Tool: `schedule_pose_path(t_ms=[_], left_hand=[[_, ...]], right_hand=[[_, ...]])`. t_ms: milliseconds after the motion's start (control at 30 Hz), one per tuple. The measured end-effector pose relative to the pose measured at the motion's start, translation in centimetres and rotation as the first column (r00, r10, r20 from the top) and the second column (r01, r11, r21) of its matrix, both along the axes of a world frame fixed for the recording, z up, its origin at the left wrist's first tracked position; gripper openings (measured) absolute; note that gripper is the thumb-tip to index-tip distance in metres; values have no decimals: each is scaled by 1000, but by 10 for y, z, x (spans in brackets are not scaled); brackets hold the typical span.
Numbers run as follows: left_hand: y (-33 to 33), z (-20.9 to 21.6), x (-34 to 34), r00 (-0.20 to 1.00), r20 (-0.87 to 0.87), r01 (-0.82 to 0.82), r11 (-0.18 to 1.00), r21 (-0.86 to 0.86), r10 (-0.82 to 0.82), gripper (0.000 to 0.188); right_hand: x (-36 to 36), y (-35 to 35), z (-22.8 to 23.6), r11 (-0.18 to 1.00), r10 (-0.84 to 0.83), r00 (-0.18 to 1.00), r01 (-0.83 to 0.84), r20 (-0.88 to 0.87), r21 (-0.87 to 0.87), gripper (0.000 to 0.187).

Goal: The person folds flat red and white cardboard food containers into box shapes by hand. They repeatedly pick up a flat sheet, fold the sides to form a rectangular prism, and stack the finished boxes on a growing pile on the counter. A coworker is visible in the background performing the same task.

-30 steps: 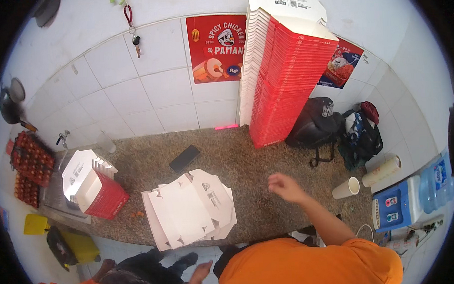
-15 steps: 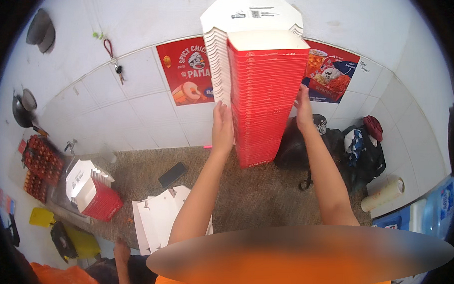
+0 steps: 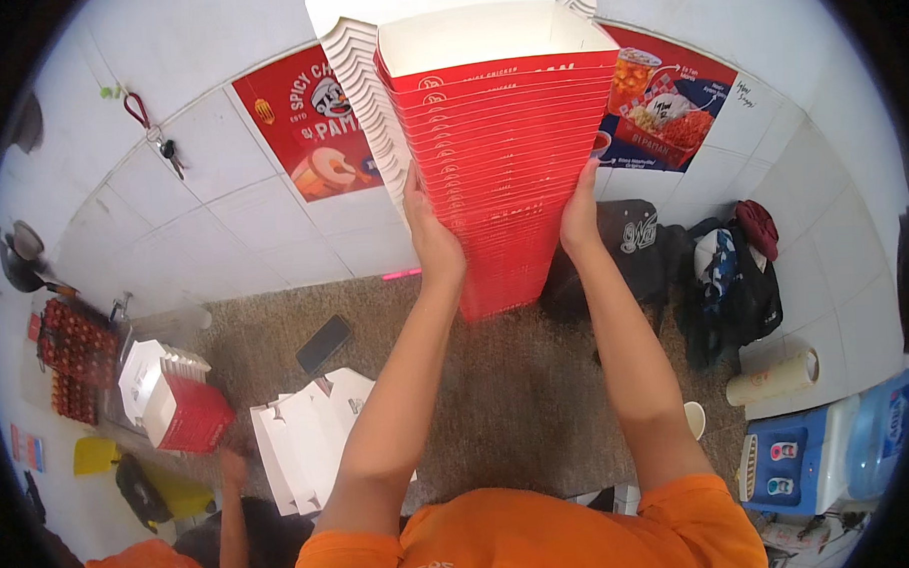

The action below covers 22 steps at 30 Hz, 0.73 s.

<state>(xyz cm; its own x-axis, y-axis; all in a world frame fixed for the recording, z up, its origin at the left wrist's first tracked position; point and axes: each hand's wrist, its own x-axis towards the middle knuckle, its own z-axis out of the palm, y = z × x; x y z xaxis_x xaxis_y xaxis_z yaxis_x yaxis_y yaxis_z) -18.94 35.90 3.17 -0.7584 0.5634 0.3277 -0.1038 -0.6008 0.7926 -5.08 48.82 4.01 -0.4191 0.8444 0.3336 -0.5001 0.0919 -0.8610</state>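
Observation:
A tall stack of nested red food boxes point(image 3: 502, 197) with white insides rises in front of me over the counter. Its white lid flaps point(image 3: 352, 82) fan out along the left and back. My left hand point(image 3: 435, 237) presses flat against the stack's left side, with some fingertips hidden by it. On the opposite side, my right hand point(image 3: 579, 215) lies along the red wall, so the stack is held between both palms. Whether its base rests on the counter I cannot tell.
Flat white box blanks point(image 3: 305, 439) and a phone point(image 3: 323, 344) lie on the counter point(image 3: 479, 403). A co-worker's hand point(image 3: 233, 470) is near a shorter box stack point(image 3: 194, 408). Bags point(image 3: 730, 284), a plastic roll point(image 3: 775, 377) and a water dispenser point(image 3: 796, 462) stand at right.
The stack's top has come nearer and looks larger. My hands have closed in against its sides. The co-worker's hand has moved up toward the shorter stack, and my view has shifted.

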Motion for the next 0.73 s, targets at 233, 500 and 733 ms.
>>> schedule_pose_path(t_ms=[233, 500, 733], left_hand=[[-19, -41, 4, 929, -294, -246, 969, -31, 226, 69], [-47, -128, 2, 940, -298, -243, 936, -254, 163, 82], [-125, -90, -49, 986, 140, 82, 994, 74, -92, 90]], right_hand=[[9, 9, -40, 985, -65, 997, 59, 31, 164, 81], [19, -84, -98, 989, 16, 995, -29, 94, 145, 89], [88, -232, 30, 600, -310, 828, -210, 466, 772, 122]])
